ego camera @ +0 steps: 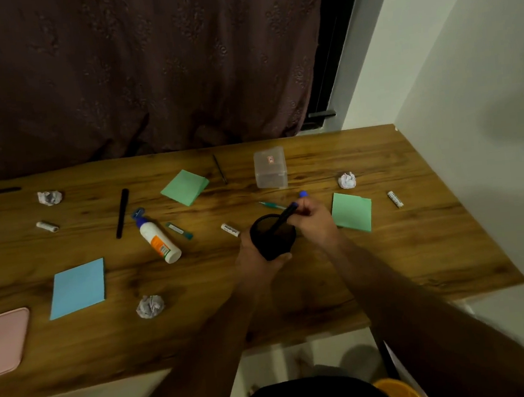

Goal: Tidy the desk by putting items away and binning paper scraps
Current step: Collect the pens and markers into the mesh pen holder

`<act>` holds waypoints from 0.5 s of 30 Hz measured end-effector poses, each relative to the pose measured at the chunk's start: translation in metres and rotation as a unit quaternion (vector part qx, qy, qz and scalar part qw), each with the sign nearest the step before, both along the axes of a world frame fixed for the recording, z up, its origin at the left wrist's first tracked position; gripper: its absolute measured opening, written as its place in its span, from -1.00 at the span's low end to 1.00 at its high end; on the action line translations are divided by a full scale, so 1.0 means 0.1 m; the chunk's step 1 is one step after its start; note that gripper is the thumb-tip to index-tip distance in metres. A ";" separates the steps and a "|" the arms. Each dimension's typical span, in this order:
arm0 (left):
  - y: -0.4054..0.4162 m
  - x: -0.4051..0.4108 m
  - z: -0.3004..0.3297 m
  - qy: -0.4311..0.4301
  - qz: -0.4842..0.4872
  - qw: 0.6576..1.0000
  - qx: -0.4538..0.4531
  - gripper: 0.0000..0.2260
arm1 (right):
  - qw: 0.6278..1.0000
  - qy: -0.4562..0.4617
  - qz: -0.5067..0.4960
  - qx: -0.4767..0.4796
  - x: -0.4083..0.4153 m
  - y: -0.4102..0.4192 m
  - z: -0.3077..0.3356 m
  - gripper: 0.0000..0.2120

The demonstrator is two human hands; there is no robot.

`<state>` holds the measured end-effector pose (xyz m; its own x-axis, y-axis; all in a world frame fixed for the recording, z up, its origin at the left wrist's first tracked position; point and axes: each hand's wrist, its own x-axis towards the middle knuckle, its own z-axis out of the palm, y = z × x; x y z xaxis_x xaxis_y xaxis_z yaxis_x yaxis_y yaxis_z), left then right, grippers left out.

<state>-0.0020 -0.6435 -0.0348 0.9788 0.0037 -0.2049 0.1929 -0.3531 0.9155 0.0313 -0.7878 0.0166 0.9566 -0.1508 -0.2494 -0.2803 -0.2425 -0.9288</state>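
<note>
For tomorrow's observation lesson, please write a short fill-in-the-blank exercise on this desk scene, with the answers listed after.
1. The left hand grips a black mesh ____.
2. The right hand lowers a black ____ into it.
3. The glue bottle lies on its ____.
4. The desk holds ____ crumpled paper balls.

Answers: cup; pen; side; three

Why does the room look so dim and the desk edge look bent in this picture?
Head view: dim indoor light leaves the curtain murky and the forearms dark; the wide-angle lens bows the desk edges; the right hand and the pen look slightly soft, and fine print on the glue bottle is unreadable.
</note>
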 end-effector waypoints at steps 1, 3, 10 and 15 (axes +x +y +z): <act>0.00 0.00 0.00 -0.001 0.000 1.000 0.003 -0.17 | 1.000 0.001 0.005 0.005 0.02 -0.02 -0.02 -0.85; 0.02 0.00 0.00 -0.005 0.004 1.000 0.009 -0.16 | 1.000 -0.009 0.002 0.008 0.09 -0.07 -0.03 -0.84; 0.06 -0.04 0.00 0.017 0.019 1.000 0.018 -0.10 | 0.983 -0.014 0.030 -0.180 0.60 -0.22 -0.11 -0.89; 0.05 -0.03 0.05 0.048 0.027 0.998 0.022 -0.07 | 0.863 0.015 0.197 -0.465 0.94 -0.06 -0.27 -0.87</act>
<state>-0.0047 -0.6381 -0.0303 0.9529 0.0663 -0.2959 0.2984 -0.3793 0.8758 0.1253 -0.7936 -0.0102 0.9743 0.0367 -0.2221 -0.0263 -0.9613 -0.2741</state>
